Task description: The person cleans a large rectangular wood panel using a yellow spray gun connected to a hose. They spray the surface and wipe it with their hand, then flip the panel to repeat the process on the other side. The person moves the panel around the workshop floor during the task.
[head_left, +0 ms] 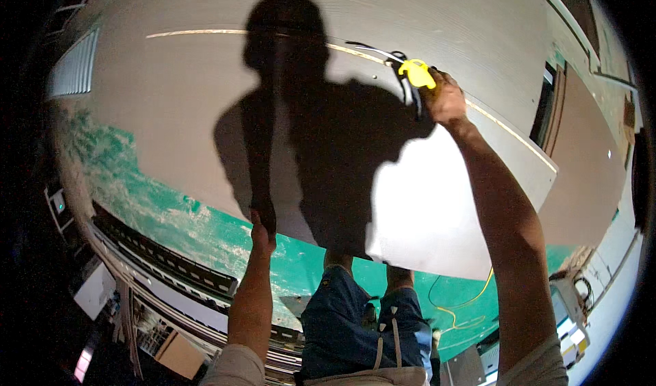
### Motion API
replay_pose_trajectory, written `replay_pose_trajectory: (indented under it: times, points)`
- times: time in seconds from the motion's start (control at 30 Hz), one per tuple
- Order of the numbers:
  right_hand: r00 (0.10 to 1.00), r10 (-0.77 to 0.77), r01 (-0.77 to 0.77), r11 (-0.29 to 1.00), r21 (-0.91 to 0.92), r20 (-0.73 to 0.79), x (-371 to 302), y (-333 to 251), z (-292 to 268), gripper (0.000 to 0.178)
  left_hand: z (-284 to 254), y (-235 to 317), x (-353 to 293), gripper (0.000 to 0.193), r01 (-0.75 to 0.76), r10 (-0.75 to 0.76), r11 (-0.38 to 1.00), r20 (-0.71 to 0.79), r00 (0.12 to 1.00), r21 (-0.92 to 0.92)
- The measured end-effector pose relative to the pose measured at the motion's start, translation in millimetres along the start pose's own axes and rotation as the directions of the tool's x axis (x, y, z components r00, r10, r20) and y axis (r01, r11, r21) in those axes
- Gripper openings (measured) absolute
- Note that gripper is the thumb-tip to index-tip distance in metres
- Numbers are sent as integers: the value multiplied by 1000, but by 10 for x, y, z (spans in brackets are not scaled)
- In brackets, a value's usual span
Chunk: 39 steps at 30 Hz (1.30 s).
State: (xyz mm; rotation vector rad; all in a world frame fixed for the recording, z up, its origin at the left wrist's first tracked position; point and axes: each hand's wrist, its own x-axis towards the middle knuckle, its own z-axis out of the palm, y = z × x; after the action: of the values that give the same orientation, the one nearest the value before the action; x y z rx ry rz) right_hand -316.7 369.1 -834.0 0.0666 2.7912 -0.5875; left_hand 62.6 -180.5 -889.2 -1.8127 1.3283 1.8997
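A large pale board lies before me, with a thin tan strip running across it. At the strip's right half, my right hand is closed around a yellow-and-black hand tool. Slim black arms and a thin metal piece stick out from the tool over the board; its exact kind does not show. By the board's near edge is my left hand, partly in shadow, with its fingers too dark to read. My shadow covers much of the board's middle.
Dusty green floor borders the near edge, with a yellow cable at the right. Dark slotted rails and stacked strips stand at the lower left. More brown boards lie at the right. My legs stand close to the board.
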Motion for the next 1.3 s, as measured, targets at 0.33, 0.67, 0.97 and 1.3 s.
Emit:
replay_pose_trajectory:
  times: [0.33, 0.67, 0.97, 1.3]
  points:
    - [997, 66, -70, 992, -109, -42, -129, 198, -90, 49, 316, -371, -619, 76, 230, -195, 947, 169, 966, -223]
    - [780, 290, -431, 891, 141, 555, 220, 265, -212, 50, 373, -516, -411, 69, 200, -48, 910, 386, 921, -363]
    - [975, 25, -63, 985, 162, 223, -281, 535, -940, 80, 699, 428, -1828, 81, 330, -163, 913, 529, 833, -239]
    - [861, 486, -494, 869, 24, 149, -1976, -1495, -3168, 76, 309, 1928, -2658, 85, 215, -329, 941, 554, 765, 261]
